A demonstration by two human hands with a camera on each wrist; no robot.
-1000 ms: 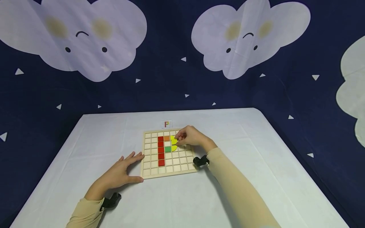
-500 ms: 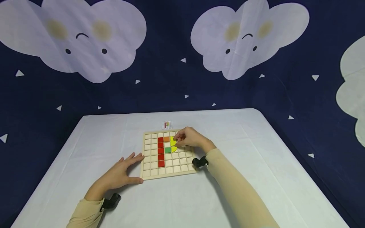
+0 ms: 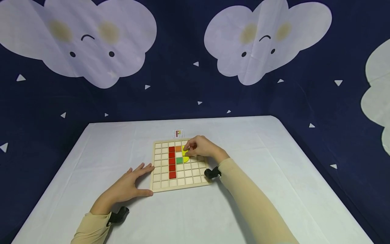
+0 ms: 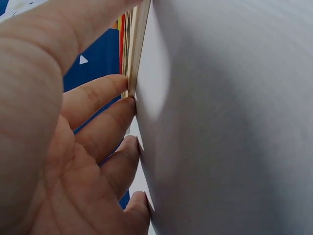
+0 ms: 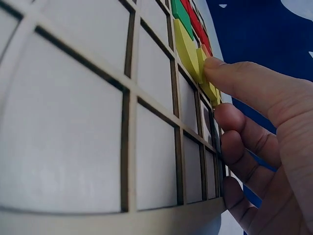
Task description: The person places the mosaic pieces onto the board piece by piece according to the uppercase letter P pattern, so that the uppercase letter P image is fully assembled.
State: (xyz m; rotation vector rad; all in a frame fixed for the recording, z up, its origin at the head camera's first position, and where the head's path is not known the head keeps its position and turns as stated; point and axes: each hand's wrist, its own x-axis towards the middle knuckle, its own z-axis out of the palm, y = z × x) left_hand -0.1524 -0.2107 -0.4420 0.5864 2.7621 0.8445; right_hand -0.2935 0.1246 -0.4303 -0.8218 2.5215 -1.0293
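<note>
A wooden grid board (image 3: 195,179) lies on the white table. Its cells hold a column of several red tiles (image 3: 172,167), an orange tile (image 3: 178,148) and a green tile (image 3: 179,160). My right hand (image 3: 204,148) pinches a yellow tile (image 5: 200,61) at the column right of these, thumb on its near side; the index fingertip is hidden in the right wrist view. Just below sits a yellow rounded tile (image 3: 186,159). With fingers spread, my left hand (image 3: 126,185) touches the board's left edge; thumb and fingertips meet the frame (image 4: 140,46) in the left wrist view.
Behind the board lies a small printed card (image 3: 178,133) with a coloured grid pattern. A dark blue cloth (image 3: 176,91) with clouds hangs behind the table (image 3: 243,135). Each wrist wears a black camera band (image 3: 119,215).
My right hand has shifted slightly left over the yellow tiles, covering more of the upper ones. My left hand and the board stay where they were.
</note>
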